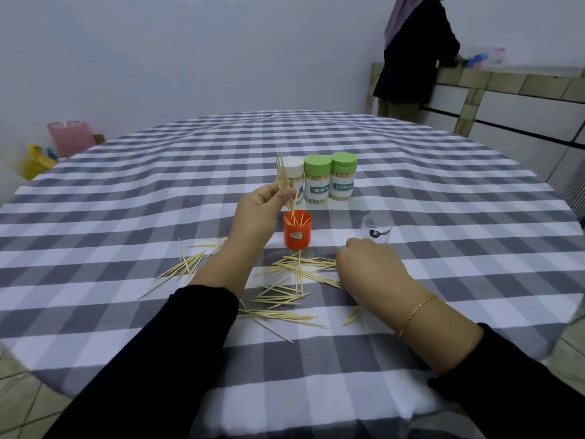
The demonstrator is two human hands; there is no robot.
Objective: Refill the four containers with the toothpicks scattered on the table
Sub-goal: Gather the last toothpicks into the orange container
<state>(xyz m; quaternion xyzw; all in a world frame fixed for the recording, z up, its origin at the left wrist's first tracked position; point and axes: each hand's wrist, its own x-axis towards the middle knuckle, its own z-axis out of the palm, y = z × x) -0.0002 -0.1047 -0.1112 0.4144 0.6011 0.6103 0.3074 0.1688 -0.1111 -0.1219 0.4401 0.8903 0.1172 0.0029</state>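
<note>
The left hand (258, 213), just left of centre frame, has its grip pinched round a small bundle of thin, pointed wooden toothpicks (284, 179), held tilted above the open orange container (297, 229), a short round plastic cup with a few sticks already leaning inside. The right hand (372, 269), lower right of centre, rests knuckles-up on the worktop (126, 217) with fingers curled down at the edge of the scattered toothpicks (294, 280); whether it grasps any cannot be told. These pale slivers lie criss-crossed on the soft grey-and-white checked cloth between and beneath both forearms. Behind the orange cup stand three full cylindrical containers: one with a white lid (292, 166) and two with green lids (317, 164) (344, 161), touching side by side. A clear plastic cap (376, 231) sits just beyond the right hand
</note>
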